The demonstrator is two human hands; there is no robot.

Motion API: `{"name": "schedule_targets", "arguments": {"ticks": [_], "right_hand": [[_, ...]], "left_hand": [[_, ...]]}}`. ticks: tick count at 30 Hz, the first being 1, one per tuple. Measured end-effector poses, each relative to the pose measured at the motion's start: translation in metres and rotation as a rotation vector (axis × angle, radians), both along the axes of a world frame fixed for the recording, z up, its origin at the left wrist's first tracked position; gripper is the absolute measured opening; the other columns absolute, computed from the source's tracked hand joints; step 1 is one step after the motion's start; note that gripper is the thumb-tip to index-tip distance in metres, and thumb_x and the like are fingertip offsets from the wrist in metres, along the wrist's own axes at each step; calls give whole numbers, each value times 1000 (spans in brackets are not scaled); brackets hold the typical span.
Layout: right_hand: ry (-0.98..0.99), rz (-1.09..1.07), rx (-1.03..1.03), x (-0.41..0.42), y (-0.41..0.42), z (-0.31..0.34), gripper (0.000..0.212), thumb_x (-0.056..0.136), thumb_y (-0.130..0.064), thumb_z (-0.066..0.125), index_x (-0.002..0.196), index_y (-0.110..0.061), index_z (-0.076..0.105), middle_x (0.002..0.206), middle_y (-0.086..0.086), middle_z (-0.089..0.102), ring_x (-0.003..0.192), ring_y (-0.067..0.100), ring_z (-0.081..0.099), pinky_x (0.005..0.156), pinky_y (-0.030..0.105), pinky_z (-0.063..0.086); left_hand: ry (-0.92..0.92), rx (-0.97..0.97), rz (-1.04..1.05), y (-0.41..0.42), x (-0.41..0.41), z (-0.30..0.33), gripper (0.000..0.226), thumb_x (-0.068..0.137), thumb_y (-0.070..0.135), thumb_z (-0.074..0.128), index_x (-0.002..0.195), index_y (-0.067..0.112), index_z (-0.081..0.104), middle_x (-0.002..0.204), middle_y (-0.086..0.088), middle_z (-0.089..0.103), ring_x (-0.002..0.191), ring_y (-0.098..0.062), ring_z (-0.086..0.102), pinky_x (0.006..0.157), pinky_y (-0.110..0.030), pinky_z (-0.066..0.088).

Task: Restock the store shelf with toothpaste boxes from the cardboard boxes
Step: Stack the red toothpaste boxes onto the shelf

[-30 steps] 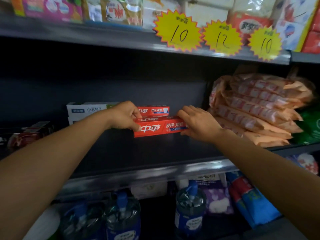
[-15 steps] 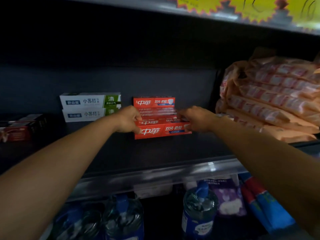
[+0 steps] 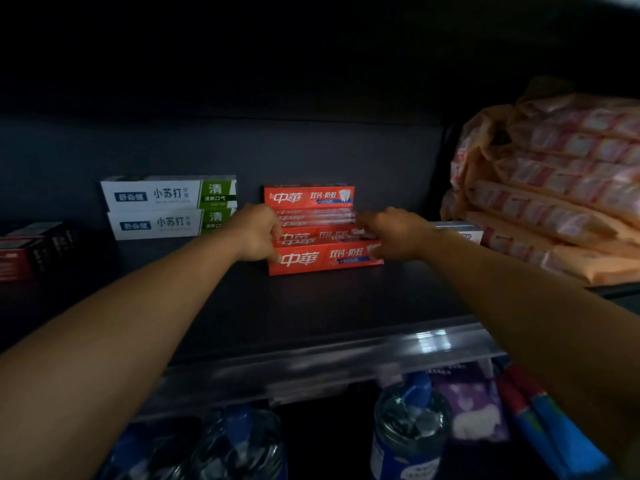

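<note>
In the head view, both hands have gone deeper onto the shelf (image 3: 311,306) than a second ago. The front red toothpaste box (image 3: 325,257), then held slightly off the stack and nearer the shelf's edge, now lies flat on the shelf board, pressed up against the red stack (image 3: 311,216) behind it. The camera has also tipped down and closer: the yellow price stars reading 10, 12 and 10 on the rail above have left the frame, and the water bottles (image 3: 408,431) on the level below show more.

The left hand (image 3: 258,233) curls its fingers round the left end of the front box; the right hand (image 3: 394,233) curls over the right end, so each grip is closed on that one box, squaring it up. I judge this box is as good as placed, and that releasing it and fetching more comes next; no cardboard box is in sight.

The red boxes carry white characters 中華, then 双钙·防蛀 and a blue strip with "+50%"; a tooth picture sits on the rear one. To the left, apart from them, two white-and-green boxes (image 3: 169,206) read 小苏打 and 清, with 清新口气 below. The orange packets (image 3: 554,188) on the right and the dark boxes (image 3: 34,247) far left are too blurred to read.
</note>
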State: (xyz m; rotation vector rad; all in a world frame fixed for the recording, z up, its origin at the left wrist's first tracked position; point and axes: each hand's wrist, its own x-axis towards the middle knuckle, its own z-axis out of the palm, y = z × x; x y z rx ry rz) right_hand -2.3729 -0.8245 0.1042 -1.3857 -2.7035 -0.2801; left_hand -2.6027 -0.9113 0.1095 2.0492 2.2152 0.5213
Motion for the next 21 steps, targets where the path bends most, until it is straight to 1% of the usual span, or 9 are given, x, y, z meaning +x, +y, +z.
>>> {"name": "schedule_targets", "arguments": {"ticks": [3, 5, 10, 15, 21], "right_hand": [[-9, -10, 32, -4, 6, -2, 55, 86, -28, 66, 135, -23, 42, 132, 4, 53, 116, 21, 53, 94, 37, 46], [-3, -5, 43, -6, 8, -3, 51, 87, -26, 64, 134, -21, 44, 132, 4, 53, 117, 21, 53, 94, 36, 45], [18, 17, 53, -14, 20, -5, 47, 87, -22, 64, 131, -21, 47, 132, 4, 52, 117, 21, 51, 97, 37, 45], [32, 29, 34, -20, 29, -5, 46, 87, -20, 65, 130, -21, 49, 132, 4, 52, 119, 21, 51, 100, 39, 45], [28, 25, 33, -16, 37, -5, 44, 85, -19, 67, 126, -19, 51, 131, 5, 52, 118, 21, 51, 100, 38, 45]], "left_hand": [[31, 41, 23, 5, -2, -1, 33, 72, 15, 81, 102, 16, 66, 113, -2, 62, 103, -17, 59, 84, -29, 48], [36, 63, 38, 9, -4, -2, 31, 72, 14, 82, 99, 16, 67, 113, -2, 63, 103, -17, 59, 84, -29, 48], [49, 90, 64, 20, -9, -4, 31, 72, 14, 82, 100, 15, 68, 113, -3, 63, 102, -18, 59, 82, -27, 45], [43, 90, 73, 27, -14, -7, 31, 74, 14, 80, 103, 14, 68, 114, -4, 63, 104, -19, 59, 91, -33, 50], [27, 89, 63, 32, -12, -7, 29, 74, 12, 80, 99, 13, 68, 110, -5, 63, 100, -19, 60, 86, -32, 51]]}}
